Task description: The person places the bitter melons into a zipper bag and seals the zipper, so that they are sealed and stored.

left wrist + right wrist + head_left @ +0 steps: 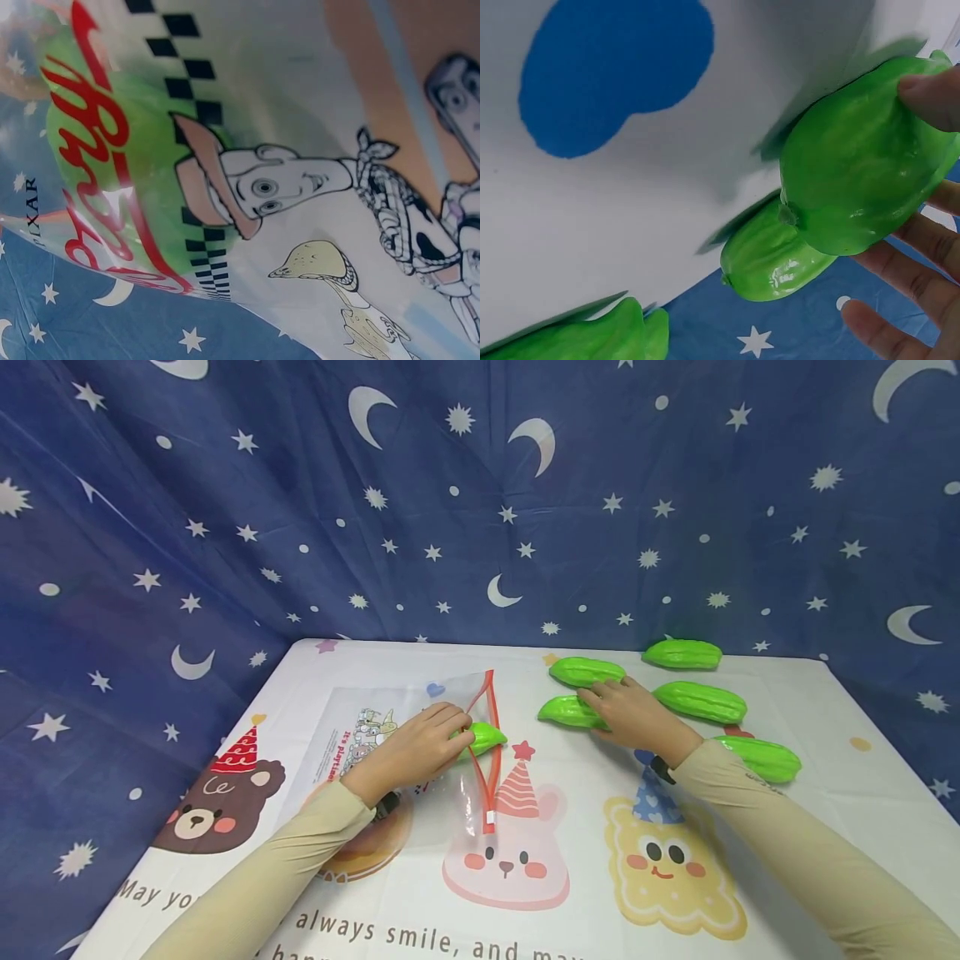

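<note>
Head view. Item: one clear zip bag (442, 822), printed, its red-edged mouth (491, 689) turned to the right. Item: one bagged gourd (487, 737), green, lying in that mouth, tip showing at the red edge. Left hand (420, 743): reached forward over the bag, back of the hand uppermost, fingers bent at the near lip and seemingly pinching the film; whether they also bear on the gourd cannot be told. Right hand (633, 714): reached forward, palm down, at the front gourd (566, 712). Four other gourds (700, 701) lie behind and to the right of it. Step in hand, as judged: picking up a gourd while the bag is steadied. The next move would call for a firm lift and a spread mouth (the bagged gourd partly fills it).

Left wrist view. Green shows through the printed film; the grip itself is not visible.

Right wrist view. The front gourd sits between the thumb (934, 97), laid on its surface, and fingers spread along the opposite side: a loose hold, firmness uncertain. A second gourd lies just beyond.
</note>
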{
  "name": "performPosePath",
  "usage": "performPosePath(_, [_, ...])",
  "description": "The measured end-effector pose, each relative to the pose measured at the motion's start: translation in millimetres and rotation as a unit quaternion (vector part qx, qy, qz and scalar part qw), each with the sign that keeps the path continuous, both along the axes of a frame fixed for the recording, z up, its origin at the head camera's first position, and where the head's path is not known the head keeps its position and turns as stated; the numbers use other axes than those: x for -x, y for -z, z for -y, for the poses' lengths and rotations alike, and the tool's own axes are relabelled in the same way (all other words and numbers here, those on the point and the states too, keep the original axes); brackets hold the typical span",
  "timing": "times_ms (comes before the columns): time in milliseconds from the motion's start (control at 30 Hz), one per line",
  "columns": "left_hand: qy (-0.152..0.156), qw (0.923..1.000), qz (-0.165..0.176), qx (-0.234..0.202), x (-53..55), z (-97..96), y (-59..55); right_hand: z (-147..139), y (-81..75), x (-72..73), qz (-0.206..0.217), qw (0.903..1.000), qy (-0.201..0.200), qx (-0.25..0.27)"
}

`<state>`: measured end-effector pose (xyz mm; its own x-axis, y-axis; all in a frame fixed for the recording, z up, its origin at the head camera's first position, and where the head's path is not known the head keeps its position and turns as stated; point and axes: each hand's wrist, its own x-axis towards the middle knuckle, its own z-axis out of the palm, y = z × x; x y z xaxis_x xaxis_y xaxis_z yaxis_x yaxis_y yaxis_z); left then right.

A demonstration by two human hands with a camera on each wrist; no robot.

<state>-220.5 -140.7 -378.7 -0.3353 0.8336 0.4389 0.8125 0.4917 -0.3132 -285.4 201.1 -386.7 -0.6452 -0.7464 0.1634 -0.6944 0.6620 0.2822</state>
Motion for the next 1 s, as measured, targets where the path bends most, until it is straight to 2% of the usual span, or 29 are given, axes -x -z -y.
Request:
performPosePath(200, [-0.001, 1.0, 0.0, 0.0, -0.5, -1.2, 0.0, 0, -1.4, -2.3, 0.017, 0.9997, 0.016, 0.007])
performPosePath(367, [0.003, 1.0, 0.0, -0.001, 0.8, -1.2, 0.1, -1, -1.1, -3.4, 0.015, 0.9995, 0.007, 0.027])
performPosePath(700, [0.005, 1.0, 0.005, 0.002, 1.5, -1.9, -0.6, 2, -7.4, -9.2, -0.005, 0.9967, -0.038, 0.072])
performPosePath(1000, [0.003, 0.9999, 0.01, 0.003, 2.2, -2.8, -1.4, 15, -8.1, -20.5, -0.006, 0.9959, -0.064, 0.063])
